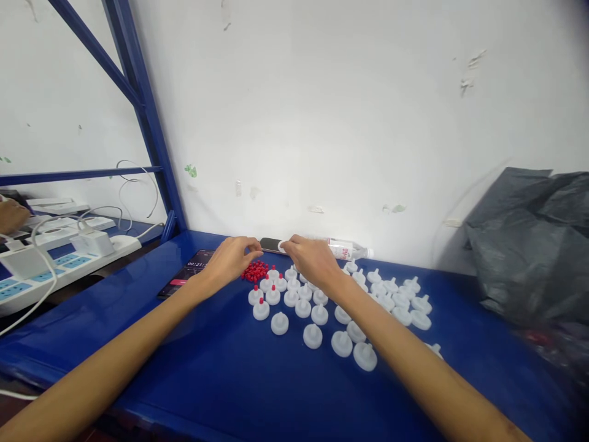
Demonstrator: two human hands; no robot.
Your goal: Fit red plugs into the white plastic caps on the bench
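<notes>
My left hand (pixel 234 256) is closed in a pinch just above a heap of small red tips (pixel 254 271); whatever its fingertips hold is hidden. Opposite it, my right hand (pixel 313 258) pinches a white nozzle cap (pixel 281 246), of which only a rounded edge shows. Below the hands, many white nozzle caps (pixel 302 307) stand upright in loose rows on the blue table (pixel 239 374). Several at the left, such as one white cap (pixel 261 310), carry a red tip on the nozzle. More white caps (pixel 402 299) lie crowded and tilted beyond my right forearm.
A phone (pixel 191 270) with a running timer lies left of the heap. Behind my hands are another dark phone (pixel 271 245) and a clear bottle (pixel 347 248) on its side. Power strips (pixel 69 264), a blue frame (pixel 151 123) and a grey bag (pixel 534 245) flank the table. Another person's hand (pixel 13 216) shows far left.
</notes>
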